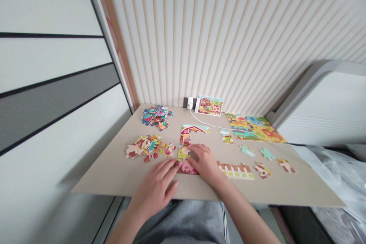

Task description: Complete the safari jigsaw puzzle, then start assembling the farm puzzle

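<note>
Both hands rest at a partly joined puzzle (184, 142) with a red barn at its top and a pink pig at its bottom. My left hand (158, 185) lies with its fingers spread, fingertips at the puzzle's lower left edge. Over the lower right side, my right hand (206, 163) has its fingers bent onto the pieces; whether it grips one is hidden. A joined strip of white fence pieces (236, 170) lies right of my right wrist. Left of the puzzle is a pile of farm pieces (150, 146).
A dark multicoloured pile (156, 116) lies at the back left. A picture card (209, 106) leans by a white charger (190, 103), whose cable crosses the table (120, 175). An animal puzzle (256, 127) is at the back right. Several loose pieces (267, 154) lie on the right.
</note>
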Tool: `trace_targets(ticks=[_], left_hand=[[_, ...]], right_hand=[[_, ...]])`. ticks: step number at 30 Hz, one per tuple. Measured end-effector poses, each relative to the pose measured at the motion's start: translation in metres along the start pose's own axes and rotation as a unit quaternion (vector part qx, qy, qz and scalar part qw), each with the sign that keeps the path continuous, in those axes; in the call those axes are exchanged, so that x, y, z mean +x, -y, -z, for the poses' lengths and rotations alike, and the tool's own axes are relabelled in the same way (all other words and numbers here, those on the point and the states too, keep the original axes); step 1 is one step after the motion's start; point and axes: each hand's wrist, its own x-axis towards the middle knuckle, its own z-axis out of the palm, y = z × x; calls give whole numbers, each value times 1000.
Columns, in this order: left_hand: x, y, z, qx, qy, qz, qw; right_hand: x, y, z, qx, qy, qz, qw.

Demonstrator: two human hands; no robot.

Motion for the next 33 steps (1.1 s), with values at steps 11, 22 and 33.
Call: trace_targets(ticks=[11,22,33], left_hand=[[-1,-2,2,1,5,1,1000],[1,-3,4,-4,10,4,1000],[2,-2,4,-15,7,5,1000]], right_hand=[[-8,3,7,-12,-30,-34,999],[-14,2,10,-21,-35,-36,999],[-13,0,10,-11,13,-26,1000]])
